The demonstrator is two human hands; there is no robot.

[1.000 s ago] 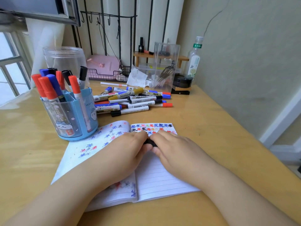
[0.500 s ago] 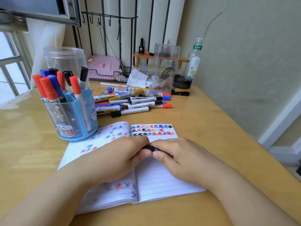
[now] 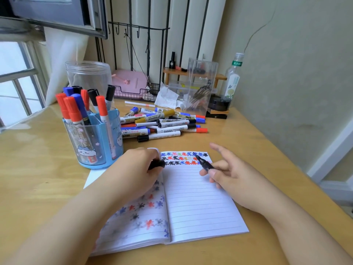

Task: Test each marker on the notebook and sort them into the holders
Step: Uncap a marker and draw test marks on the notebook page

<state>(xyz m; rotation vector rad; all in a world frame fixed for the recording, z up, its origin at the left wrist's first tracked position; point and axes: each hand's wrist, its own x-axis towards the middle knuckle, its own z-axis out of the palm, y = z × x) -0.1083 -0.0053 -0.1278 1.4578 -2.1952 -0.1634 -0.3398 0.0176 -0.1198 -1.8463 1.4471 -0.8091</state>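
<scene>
While left hand (image 3: 142, 165) grips cap (image 3: 157, 164) and right hand (image 3: 227, 175) marker (image 3: 205, 164): wooden desk (image 3: 248, 146), beige wall (image 3: 286, 64).

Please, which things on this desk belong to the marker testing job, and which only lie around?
For the job:
black marker, right hand
cap, left hand
notebook
blue holder
marker pile

Lying about:
glass bottle
pink box
crumpled tissue
</scene>
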